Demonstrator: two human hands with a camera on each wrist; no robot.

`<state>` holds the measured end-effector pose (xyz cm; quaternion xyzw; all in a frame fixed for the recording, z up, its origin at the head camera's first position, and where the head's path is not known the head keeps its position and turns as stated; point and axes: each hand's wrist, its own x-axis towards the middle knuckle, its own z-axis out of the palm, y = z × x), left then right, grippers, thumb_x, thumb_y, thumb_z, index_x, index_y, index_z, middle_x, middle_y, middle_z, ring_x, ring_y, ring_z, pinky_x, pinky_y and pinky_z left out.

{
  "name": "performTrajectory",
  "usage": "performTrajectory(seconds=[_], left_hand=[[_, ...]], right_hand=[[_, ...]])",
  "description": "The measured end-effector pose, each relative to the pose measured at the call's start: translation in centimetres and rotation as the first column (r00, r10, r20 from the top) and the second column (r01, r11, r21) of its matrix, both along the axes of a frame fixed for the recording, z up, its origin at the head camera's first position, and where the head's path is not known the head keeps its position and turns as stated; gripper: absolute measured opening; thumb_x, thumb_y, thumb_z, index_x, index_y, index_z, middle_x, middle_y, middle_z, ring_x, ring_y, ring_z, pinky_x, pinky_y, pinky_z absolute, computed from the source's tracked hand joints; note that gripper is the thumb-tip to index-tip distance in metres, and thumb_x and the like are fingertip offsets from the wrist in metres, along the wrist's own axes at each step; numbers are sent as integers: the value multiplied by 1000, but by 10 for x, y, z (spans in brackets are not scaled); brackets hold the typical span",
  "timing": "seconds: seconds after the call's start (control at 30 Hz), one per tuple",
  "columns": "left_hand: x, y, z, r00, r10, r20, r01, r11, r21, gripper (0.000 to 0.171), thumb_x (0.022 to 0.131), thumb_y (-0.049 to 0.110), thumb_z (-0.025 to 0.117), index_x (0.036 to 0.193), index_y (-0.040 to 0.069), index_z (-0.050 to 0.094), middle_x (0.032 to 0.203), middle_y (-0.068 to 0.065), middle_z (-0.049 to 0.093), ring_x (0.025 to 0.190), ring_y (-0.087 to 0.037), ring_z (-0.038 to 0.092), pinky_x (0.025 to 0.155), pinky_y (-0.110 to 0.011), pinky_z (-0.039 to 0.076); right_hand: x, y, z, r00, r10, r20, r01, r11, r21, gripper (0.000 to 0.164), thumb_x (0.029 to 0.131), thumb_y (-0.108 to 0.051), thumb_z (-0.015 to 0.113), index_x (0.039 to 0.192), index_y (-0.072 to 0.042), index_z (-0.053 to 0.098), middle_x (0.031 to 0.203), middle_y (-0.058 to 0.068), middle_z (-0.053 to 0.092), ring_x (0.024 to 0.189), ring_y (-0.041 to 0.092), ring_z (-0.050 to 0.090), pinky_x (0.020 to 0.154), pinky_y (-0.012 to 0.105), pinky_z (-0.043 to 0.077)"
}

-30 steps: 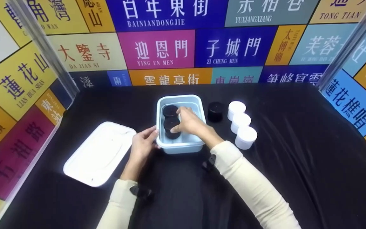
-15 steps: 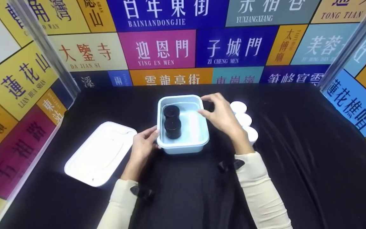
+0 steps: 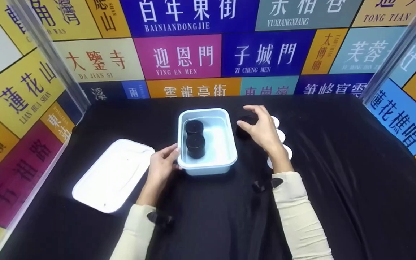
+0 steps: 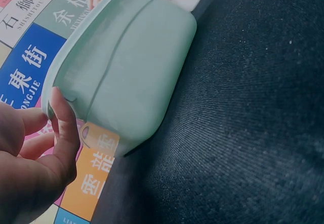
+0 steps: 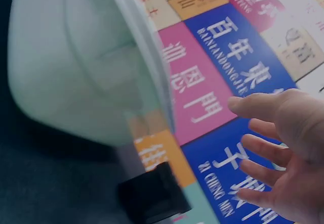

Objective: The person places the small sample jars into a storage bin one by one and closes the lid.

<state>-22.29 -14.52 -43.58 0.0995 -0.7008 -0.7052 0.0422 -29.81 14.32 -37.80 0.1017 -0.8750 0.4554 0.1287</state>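
My left hand [image 3: 161, 166] pinches the left rim of a pale blue plastic food container [image 3: 208, 171], thumb and fingertips right at the edge in the left wrist view. Two black lidded jars stand in it along the left side, a rear one [image 3: 194, 126] and a front one [image 3: 196, 146]. To the right of the container, my right hand [image 3: 264, 131] hovers with spread fingers and holds nothing. Below its fingers stands a third black jar [image 5: 152, 196], partly hidden by the hand in the head view.
Several white lidded jars form a row behind my right hand, the nearest white jar [image 3: 288, 151] partly covered by it. A white container lid [image 3: 112, 177] lies at the left on the black cloth [image 3: 208, 216]. Printed panels [image 3: 179, 56] wall in the back and sides.
My right hand has let go of the front black jar inside the container, come out over the right rim and moved right to the third black jar. My left hand has stayed at the rim.
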Motion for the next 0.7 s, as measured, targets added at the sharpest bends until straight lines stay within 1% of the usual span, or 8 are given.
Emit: performTrajectory(seconds=[0.13, 0.23, 0.33, 0.47, 0.53, 0.7], left_hand=[[0, 0, 0, 1000, 4, 0, -4, 1000, -2, 36, 98, 11, 64, 131, -4, 63, 116, -26, 68, 61, -10, 60, 52, -20, 54], [0, -1, 0, 1000, 2, -7, -3, 1000, -6, 36, 98, 11, 64, 131, -4, 63, 117, -26, 69, 62, -11, 60, 52, -20, 55], [0, -1, 1, 1000, 1, -22, -1, 1000, -8, 35, 98, 11, 64, 130, -4, 64, 115, -26, 69, 65, -11, 61, 52, -21, 55], [1, -2, 0, 1000, 2, -26, -2, 1000, -7, 35, 98, 11, 64, 129, -5, 64, 112, -25, 70, 65, -10, 61, 52, -21, 56], [1, -2, 0, 1000, 3, -20, -3, 1000, -3, 35, 98, 11, 64, 129, -5, 64, 113, -25, 70, 64, -10, 61, 52, -21, 55], [0, -2, -2, 1000, -6, -9, 6, 1000, 4, 36, 98, 11, 63, 131, -4, 63, 120, -27, 68, 69, -10, 62, 53, -20, 55]], right_hand=[[-9, 2, -12, 999, -43, 20, 44, 999, -27, 58, 87, -21, 78, 139, -7, 56, 142, 14, 51, 139, 32, 45, 121, 43, 36], [-14, 2, -18, 996, -66, 61, 67, 998, -8, 64, 88, -22, 78, 144, -7, 50, 148, 16, 46, 143, 33, 40, 123, 44, 32], [-18, 2, -24, 991, -74, 111, 72, 997, 18, 69, 89, -22, 76, 147, -6, 44, 153, 18, 38, 146, 33, 35, 125, 44, 29], [-21, 1, -31, 985, -78, 154, 73, 997, 40, 73, 90, -22, 75, 151, -5, 38, 157, 19, 31, 149, 33, 30, 127, 44, 26], [-22, 0, -34, 982, -83, 172, 74, 996, 56, 75, 91, -22, 74, 153, -5, 35, 159, 19, 29, 150, 33, 28, 127, 44, 25], [-23, -1, -40, 976, -82, 200, 63, 993, 100, 79, 92, -20, 72, 156, -3, 28, 162, 19, 24, 152, 35, 24, 128, 46, 23]])
